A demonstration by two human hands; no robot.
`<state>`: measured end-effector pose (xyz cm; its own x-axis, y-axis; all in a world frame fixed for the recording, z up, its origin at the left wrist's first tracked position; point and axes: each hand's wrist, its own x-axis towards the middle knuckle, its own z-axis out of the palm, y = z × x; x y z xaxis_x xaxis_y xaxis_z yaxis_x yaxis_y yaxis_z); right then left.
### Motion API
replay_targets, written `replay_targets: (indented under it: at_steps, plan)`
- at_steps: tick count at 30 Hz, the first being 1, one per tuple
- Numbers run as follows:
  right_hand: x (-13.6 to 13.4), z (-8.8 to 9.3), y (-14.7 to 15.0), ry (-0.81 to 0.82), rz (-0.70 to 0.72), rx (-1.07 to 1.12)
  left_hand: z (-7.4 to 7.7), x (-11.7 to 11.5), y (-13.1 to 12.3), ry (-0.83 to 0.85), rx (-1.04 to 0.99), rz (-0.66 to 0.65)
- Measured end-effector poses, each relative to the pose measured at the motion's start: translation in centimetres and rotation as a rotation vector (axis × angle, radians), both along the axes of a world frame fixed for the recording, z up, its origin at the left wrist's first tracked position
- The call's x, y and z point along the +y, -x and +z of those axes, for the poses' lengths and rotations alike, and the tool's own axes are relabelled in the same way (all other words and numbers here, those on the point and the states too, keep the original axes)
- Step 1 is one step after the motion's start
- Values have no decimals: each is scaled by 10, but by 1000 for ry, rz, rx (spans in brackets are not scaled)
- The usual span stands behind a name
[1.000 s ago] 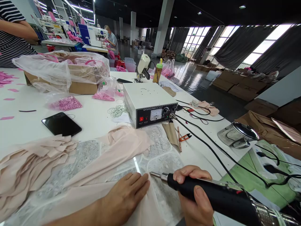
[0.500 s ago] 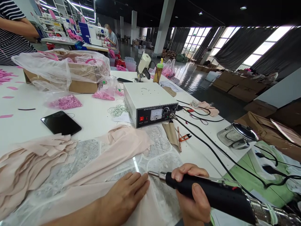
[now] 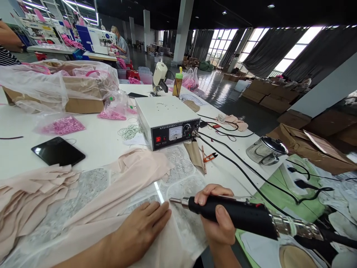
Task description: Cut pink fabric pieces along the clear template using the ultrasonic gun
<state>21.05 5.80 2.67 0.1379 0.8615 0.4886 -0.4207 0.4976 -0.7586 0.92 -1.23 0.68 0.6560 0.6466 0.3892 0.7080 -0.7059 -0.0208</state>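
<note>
My right hand [image 3: 214,212] is wrapped around a black handheld tool like an ultrasonic welding pen [image 3: 231,214], its narrow metal tip pointing left. The tip sits just right of my left hand's fingertips, close over the work surface; whether it touches cannot be made out. My left hand [image 3: 139,230] lies palm down on thin pale pink fabric [image 3: 92,230], fingers stretched out close together, thumb not clearly visible. A bright narrow strip [image 3: 158,191] shows beyond the fingertips. Further pale pink fabric [image 3: 142,167] lies bunched behind, on a grey stone-patterned sheet [image 3: 181,163].
A white control box [image 3: 167,111] stands ahead, with black cables [image 3: 237,167] running right. Orange thread snips [image 3: 209,157], a lidded metal mug [image 3: 266,150] and a black phone [image 3: 58,150] lie around. Layered fabric pieces [image 3: 25,208] are left. A co-worker [image 3: 121,42] sits at a sewing machine.
The view has shifted, so most things appear further left. My right hand and the pen tip have moved slightly with it; the tip stays beside my left fingertips. Both hands keep their poses.
</note>
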Motion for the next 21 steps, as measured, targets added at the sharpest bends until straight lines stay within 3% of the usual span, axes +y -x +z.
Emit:
replay_targets:
  at_steps: [17,21]
  plan:
    - [1,1,1,16,11,69,6,4,2,12,24,-30]
    - [1,1,1,12,43,14,1,4,3,9,-18,-43]
